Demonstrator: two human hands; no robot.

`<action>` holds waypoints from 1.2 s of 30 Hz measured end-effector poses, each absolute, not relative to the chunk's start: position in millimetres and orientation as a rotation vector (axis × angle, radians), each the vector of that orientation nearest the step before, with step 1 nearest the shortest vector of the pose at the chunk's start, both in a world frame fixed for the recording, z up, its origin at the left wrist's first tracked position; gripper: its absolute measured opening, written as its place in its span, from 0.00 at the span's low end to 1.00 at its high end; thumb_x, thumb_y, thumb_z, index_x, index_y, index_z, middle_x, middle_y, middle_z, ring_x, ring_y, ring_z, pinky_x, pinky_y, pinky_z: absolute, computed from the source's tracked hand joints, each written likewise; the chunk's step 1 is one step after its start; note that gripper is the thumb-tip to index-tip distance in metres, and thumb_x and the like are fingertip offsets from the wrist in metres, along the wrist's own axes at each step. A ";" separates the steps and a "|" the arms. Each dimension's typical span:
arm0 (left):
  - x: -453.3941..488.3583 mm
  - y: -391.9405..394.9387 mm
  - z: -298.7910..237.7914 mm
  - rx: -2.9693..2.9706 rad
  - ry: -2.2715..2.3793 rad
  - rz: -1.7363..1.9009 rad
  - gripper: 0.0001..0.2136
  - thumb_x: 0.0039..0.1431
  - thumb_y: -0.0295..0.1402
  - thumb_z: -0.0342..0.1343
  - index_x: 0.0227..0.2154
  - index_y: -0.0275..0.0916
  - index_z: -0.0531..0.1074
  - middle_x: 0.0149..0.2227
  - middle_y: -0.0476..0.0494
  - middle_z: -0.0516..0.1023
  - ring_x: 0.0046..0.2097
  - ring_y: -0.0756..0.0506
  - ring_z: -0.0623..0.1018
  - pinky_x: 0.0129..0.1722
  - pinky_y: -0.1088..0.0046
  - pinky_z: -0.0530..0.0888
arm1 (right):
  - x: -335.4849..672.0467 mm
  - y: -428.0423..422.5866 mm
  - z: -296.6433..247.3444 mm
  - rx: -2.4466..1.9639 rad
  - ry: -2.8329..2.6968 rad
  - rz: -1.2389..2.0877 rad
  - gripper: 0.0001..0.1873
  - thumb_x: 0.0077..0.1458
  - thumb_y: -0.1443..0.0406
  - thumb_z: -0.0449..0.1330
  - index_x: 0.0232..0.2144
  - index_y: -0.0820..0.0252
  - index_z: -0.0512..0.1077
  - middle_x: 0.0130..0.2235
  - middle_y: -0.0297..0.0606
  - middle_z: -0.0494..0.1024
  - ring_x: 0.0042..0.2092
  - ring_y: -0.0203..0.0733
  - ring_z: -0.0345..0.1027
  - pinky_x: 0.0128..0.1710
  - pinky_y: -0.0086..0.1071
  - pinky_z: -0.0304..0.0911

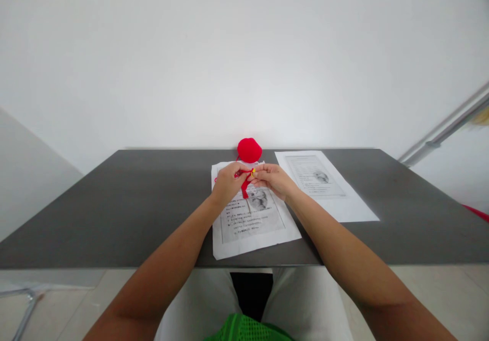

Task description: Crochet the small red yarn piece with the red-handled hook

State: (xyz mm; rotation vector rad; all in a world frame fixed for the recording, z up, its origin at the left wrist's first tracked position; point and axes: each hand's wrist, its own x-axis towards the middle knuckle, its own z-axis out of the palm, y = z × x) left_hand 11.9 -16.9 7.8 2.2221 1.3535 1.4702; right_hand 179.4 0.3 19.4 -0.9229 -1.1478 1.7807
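Left hand [228, 180], right hand [272, 178] both pinch red yarn piece [244, 183] near yellow tip [252, 171] — keep tension even, grips close together.

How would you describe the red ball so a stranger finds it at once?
On the dark table, find the printed sheet under the left hand and right hand. At its far edge sits the red ball, round, unlike the thin red yarn they hold.
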 end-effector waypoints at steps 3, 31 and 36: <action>10.2 -15.9 6.5 2.318 1.296 1.515 0.08 0.54 0.20 0.57 0.30 0.40 0.75 0.32 0.47 0.81 0.36 0.47 0.80 0.40 0.69 0.76 | 179.2 -1.3 20.0 -0.906 -1.150 1.788 0.07 0.48 0.76 0.63 0.25 0.63 0.71 0.25 0.38 0.82 0.24 0.32 0.75 0.29 0.23 0.73; 6.1 -17.2 10.4 2.447 1.077 1.541 0.09 0.59 0.22 0.52 0.35 0.41 0.74 0.36 0.45 0.80 0.40 0.46 0.78 0.43 0.68 0.74 | 179.4 1.1 18.0 -0.819 -1.393 1.545 0.09 0.52 0.66 0.65 0.31 0.59 0.66 0.25 0.33 0.82 0.26 0.35 0.77 0.30 0.28 0.75; 7.1 -16.8 11.1 2.422 1.061 1.536 0.11 0.59 0.20 0.50 0.32 0.40 0.75 0.33 0.46 0.78 0.38 0.48 0.77 0.41 0.70 0.74 | 179.0 -0.5 20.3 -0.858 -1.382 1.540 0.06 0.55 0.70 0.61 0.30 0.60 0.66 0.24 0.33 0.81 0.25 0.34 0.76 0.28 0.27 0.74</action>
